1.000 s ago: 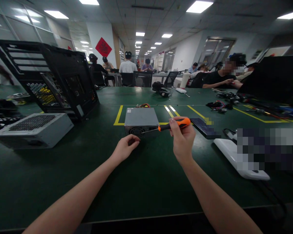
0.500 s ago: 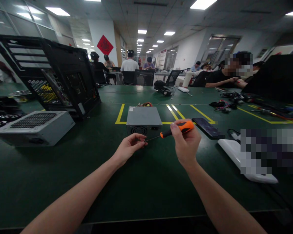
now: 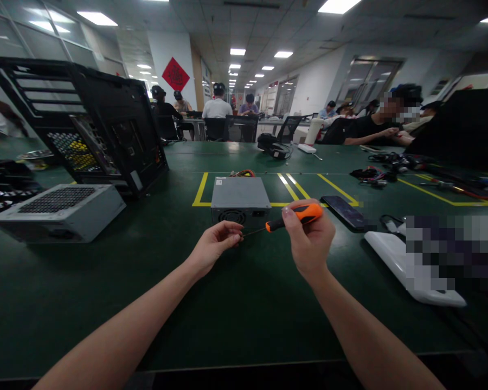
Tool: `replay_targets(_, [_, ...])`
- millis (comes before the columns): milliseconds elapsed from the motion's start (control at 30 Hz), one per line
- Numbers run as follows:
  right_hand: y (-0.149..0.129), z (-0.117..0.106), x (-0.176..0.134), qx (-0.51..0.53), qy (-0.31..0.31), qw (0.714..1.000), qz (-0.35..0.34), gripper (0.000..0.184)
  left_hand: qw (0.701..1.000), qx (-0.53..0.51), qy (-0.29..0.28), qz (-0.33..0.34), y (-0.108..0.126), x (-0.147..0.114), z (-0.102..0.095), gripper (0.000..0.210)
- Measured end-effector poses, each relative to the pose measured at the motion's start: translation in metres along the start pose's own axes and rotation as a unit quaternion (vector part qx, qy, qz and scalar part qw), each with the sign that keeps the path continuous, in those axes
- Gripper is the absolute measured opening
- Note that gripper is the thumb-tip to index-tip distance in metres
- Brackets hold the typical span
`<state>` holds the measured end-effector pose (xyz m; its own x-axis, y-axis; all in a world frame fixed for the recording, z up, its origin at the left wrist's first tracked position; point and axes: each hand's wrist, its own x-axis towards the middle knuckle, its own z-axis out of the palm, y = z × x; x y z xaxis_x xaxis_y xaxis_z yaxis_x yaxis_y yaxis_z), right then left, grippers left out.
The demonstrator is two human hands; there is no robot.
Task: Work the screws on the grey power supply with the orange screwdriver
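Note:
My right hand [image 3: 311, 238] is closed around the orange and black handle of a screwdriver [image 3: 305, 214], whose thin shaft points left. At the shaft's tip my left hand [image 3: 215, 244] is pinched; whether it grips the tip or something tiny there is too small to make out. Just behind my left fingers, a grey computer power supply [image 3: 241, 192] sits on the green table [image 3: 244, 314], its fan grille and socket facing me and coloured wires at its back.
A second power supply [image 3: 61, 214] and an open black computer case [image 3: 93, 124] stand at the left. To the right lie a phone [image 3: 344, 212], a white device [image 3: 406, 265] and tangled cables [image 3: 374, 174]. A black headset-like object [image 3: 273, 146] rests farther back. People sit beyond the table.
Both hands and the screwdriver hold almost the same pose, the screwdriver's tip still at my left fingers. The whole view has shifted very slightly.

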<state>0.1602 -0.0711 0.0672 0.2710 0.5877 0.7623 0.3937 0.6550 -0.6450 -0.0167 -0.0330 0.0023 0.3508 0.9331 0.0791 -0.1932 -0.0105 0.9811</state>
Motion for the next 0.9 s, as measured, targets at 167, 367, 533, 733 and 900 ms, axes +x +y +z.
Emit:
replay_targets(167, [-0.001, 0.000, -0.002, 0.003, -0.002, 1.000, -0.012, 0.004, 0.999, -0.040, -0.001, -0.022, 0.001, 0.000, -0.001, 0.026])
replay_targets(367, [-0.002, 0.002, -0.003, -0.005, 0.001, 1.000, -0.011, 0.004, 0.998, -0.046, -0.002, -0.030, 0.002, -0.001, 0.001, 0.028])
replay_targets(533, [-0.002, 0.001, -0.003, 0.005, -0.019, 1.000, -0.011, 0.004, 0.997, -0.074, 0.003, -0.038, 0.004, 0.000, -0.002, 0.027])
replay_targets(733, [-0.001, 0.001, -0.002, 0.000, -0.040, 0.999, -0.008, 0.005, 0.990, -0.132, 0.017, -0.051, 0.007, 0.000, -0.005, 0.027])
replay_targets(900, [-0.002, -0.001, 0.002, -0.010, -0.095, 0.995, 0.017, 0.009, 0.986, -0.148, 0.053, -0.059, 0.011, 0.002, -0.005, 0.025])
